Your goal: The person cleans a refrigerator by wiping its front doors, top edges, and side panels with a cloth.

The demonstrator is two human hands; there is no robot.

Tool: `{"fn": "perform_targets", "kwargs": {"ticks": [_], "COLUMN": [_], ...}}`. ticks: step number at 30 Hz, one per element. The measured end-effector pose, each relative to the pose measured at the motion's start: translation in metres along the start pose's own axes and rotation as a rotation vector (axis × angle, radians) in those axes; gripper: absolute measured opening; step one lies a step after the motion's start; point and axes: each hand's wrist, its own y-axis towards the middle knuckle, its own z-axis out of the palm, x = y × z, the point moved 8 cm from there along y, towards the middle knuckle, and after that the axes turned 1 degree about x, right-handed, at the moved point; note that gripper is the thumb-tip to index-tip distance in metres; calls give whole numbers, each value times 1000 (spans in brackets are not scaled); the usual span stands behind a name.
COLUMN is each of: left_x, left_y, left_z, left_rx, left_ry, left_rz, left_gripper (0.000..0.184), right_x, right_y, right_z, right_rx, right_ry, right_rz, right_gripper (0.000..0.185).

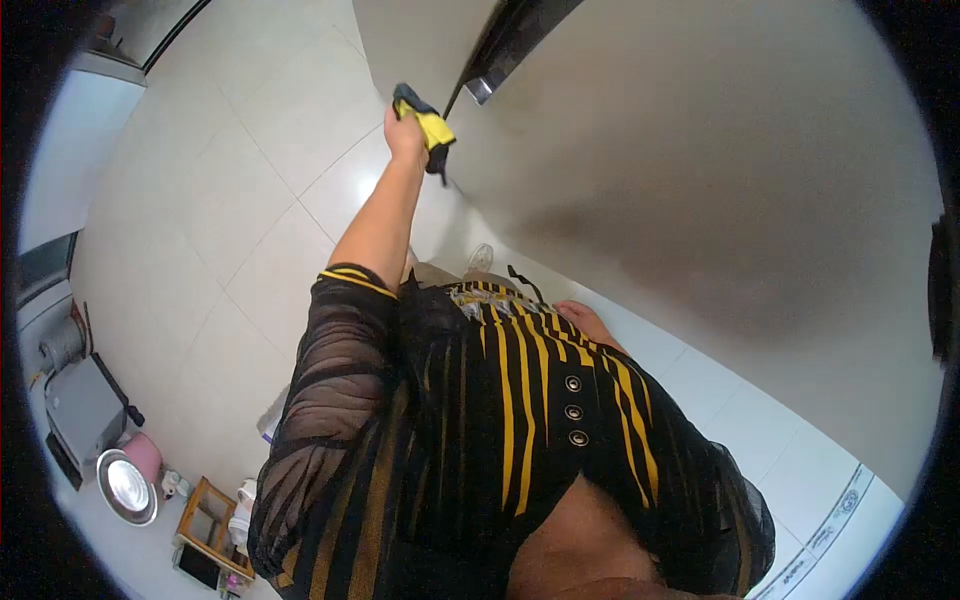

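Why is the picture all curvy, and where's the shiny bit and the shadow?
Head view: edges bend as if through a fisheye lens, with black corners; head view: glare whitens the floor tiles near the left hand holding the yellow-and-dark cloth; head view: a soft dark patch, probably shadow, spreads across the big grey panel.

The small yellow-and-dark cloth (437, 128) looks soft and matt, and to me the large grey upright panel (720, 180) seems smooth with only a dull sheen. The pale square-tiled floor (260, 180) is glossy enough to throw back light. Over here, the round silver basin (128, 488) shines like polished metal; the brown open-framed stand (206, 520) looks wooden. The black-and-yellow striped blouse (520, 400) is fabric, its sleeve (335, 400) sheer.
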Motion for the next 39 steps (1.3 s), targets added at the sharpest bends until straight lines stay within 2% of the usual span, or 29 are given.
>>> {"fn": "perform_targets", "kwargs": {"ticks": [2,3,4,5,7,9,11,13,15,17,19,20,21,22,24,25,27,28,29,30,32,33,35,36,37,38,39], "left_x": [-12,-10,-2,15,59,48,147,138,120,106,89,72,75,71,71,74,74,76,79,81,81,83,94,104,117,124,123], "left_y": [5,11,10,36,38,-51,-40,-95,-125,-152,-179,-202,-207,-209,-213,-212,-206,-204,-201,-201,-202,-204,-205,-203,-200,-199,-200], "left_z": [27,45,61,63,51,43,0,-8,-7,-9,6,17,23,19,2,-21,-68,-93,-120,-141,-187,-206,-255,-281,-307,-324,-334], "left_rx": [112,202,187,-48,247,379,545,400,386,342,353,261,324,298,252,203,155,102,49,46,49,44,36,35,66,96,91], "left_ry": [65,330,532,936,649,742,649,225,152,65,-171,-229,-332,-388,-454,-390,-351,-241,-128,-147,105,88,357,341,427,511,488], "left_rz": [21,61,51,743,324,-327,-331,-604,-623,-623,-605,-648,-578,-522,-465,-461,-440,-408,-378,-377,-320,-328,-389,-396,-377,-358,-363], "left_gripper": [50,54,57,58,58,55,51,51,48,45,35,34,38,40,42,46,50,52,55,55,58,58,54,54,52,51,51], "right_x": [-1,-1,9,22,29,53,98,117,156,184,208,219,226,222,205,206,234,252,278,308,378,411,449,451,444,425,413], "right_y": [4,3,0,-9,-9,-4,4,23,26,29,41,43,46,59,92,94,90,94,97,100,88,83,81,94,107,121,126], "right_z": [7,9,10,9,13,20,13,1,-6,-2,10,22,34,41,61,68,90,93,96,97,99,97,97,89,78,67,69], "right_rx": [48,52,47,41,86,142,62,-62,-177,-216,-234,-248,-263,-238,33,46,7,-45,-89,-135,-335,-357,-383,-376,-296,-338,-321], "right_ry": [35,35,40,43,133,227,71,119,223,177,141,-32,-203,-202,191,184,-185,-231,-389,-544,-1021,-1253,-1706,-1912,-2060,-2362,-2383], "right_rz": [-13,-5,5,10,30,26,-127,-278,-517,-567,-624,-718,-806,-801,-716,-707,-861,-867,-944,-1016,-1243,-1304,-1394,-1357,-1210,-1080,-1084], "right_gripper": [31,31,31,30,29,29,29,33,41,45,49,52,55,55,51,51,44,36,36,36,35,34,31,29,29,28,28]}}
